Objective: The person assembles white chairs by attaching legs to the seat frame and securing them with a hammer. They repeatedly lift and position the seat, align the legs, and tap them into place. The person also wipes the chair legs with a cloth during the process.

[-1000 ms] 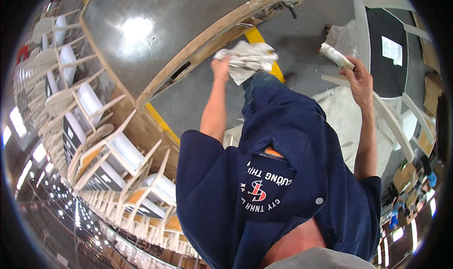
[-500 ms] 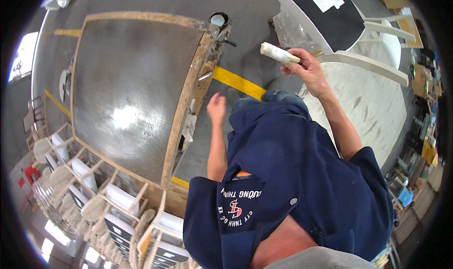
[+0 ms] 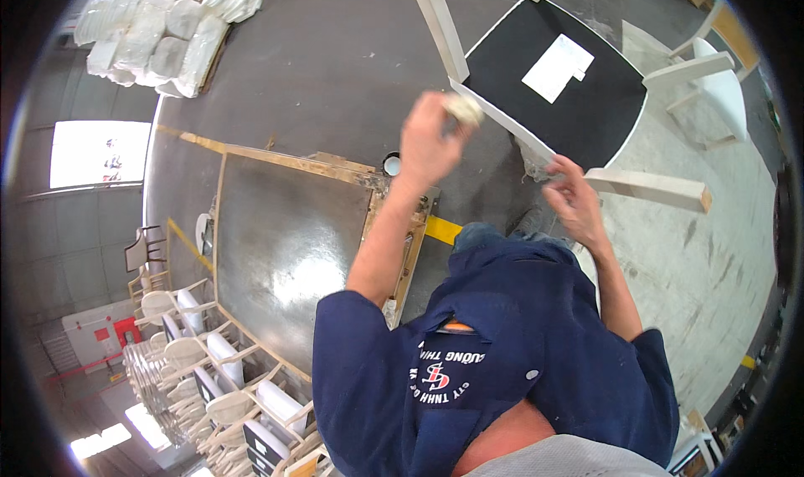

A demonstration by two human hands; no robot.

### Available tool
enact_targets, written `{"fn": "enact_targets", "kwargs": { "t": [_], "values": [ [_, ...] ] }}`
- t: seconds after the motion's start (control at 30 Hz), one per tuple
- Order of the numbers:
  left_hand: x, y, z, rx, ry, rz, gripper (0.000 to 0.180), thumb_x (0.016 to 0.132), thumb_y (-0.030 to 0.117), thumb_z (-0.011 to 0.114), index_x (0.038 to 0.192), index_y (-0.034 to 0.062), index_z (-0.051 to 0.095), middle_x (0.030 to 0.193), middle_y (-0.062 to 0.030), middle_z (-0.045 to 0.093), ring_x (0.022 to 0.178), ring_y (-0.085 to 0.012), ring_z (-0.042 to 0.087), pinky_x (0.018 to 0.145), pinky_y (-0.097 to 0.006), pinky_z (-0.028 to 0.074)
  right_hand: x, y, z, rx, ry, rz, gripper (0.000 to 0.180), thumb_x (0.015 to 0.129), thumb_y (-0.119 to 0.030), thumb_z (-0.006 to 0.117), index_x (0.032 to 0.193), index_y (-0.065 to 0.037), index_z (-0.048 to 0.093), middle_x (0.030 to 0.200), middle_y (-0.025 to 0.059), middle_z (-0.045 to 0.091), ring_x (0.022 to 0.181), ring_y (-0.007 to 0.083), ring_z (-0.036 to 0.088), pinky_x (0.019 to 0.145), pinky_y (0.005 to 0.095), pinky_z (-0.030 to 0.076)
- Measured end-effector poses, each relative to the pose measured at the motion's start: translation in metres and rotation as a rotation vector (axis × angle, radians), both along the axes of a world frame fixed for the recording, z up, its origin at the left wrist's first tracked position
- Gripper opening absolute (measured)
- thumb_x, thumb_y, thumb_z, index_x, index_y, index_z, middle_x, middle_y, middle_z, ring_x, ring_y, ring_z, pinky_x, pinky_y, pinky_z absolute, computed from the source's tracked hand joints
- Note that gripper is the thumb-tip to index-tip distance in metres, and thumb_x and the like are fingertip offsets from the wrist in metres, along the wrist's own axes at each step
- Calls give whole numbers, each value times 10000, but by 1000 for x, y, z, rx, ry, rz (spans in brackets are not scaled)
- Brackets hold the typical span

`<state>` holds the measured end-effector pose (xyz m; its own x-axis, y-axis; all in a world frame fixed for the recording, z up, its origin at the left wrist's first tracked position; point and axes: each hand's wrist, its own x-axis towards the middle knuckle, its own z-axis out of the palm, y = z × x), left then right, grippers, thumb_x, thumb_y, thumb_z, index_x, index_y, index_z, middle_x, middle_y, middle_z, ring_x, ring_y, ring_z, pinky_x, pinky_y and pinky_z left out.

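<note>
My left hand [image 3: 431, 142] is raised at the middle, closed around a whitish roll [image 3: 463, 108] like rolled cloth or paper, slightly blurred. The roll is beside the white edge of an upturned chair [image 3: 494, 113], in front of the chair's black underside. My right hand [image 3: 574, 205] is at the near edge of the same chair, between its corner and a pale leg [image 3: 649, 188]. Its fingers are apart and bent, with nothing seen in them; the tips meet or nearly meet the edge. A white paper sheet [image 3: 557, 67] lies on the black underside.
To the left stands a table with a dark shiny top [image 3: 268, 217] and wooden rim. A small cup of white stuff [image 3: 391, 165] is at its far right corner. Many chairs [image 3: 226, 368] are stacked at lower left. Wrapped bundles [image 3: 151, 41] lie far left; another white chair [image 3: 712, 96] is at right.
The roll has passed from my right hand to my left. My left hand has risen toward the chair, and my right hand has moved down to its edge. The view has turned.
</note>
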<state>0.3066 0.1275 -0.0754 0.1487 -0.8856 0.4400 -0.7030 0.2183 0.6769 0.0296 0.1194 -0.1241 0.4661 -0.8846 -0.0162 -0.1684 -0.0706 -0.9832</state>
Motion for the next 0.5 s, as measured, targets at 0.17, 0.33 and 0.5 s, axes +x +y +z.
{"fn": "enact_targets", "kwargs": {
  "t": [0.17, 0.33, 0.5],
  "values": [
    [57, -95, 79, -228, -35, 384, 305, 762, 284, 797, 899, 33, 689, 806, -62, 678, 708, -161, 596, 617, -310, 460, -134, -9, -55, 168, 379, -79, 380, 892, -149, 642, 1240, -18, 568, 1050, 88, 634, 876, 159, 622, 756, 303, 515],
    [82, -160, 96, -207, -263, 349, 394, 752, 337, 789, 938, -1, 710, 892, -121, 707, 848, -248, 660, 798, -365, 494, -180, -14, -22, 199, 626, -351, 463, 896, -225, 649, 1275, 18, 541, 1123, 120, 636, 923, 189, 627, 773, 342, 511],
    [93, -190, 92, -180, -360, 329, 344, 722, 303, 804, 884, 15, 706, 891, -96, 695, 927, -251, 638, 818, -382, 476, -168, -34, 5, -188, 212, -708, 519, 874, -186, 688, 1320, 1, 499, 1179, 127, 615, 1105, 231, 581, 982, 360, 448]
  ]
}}
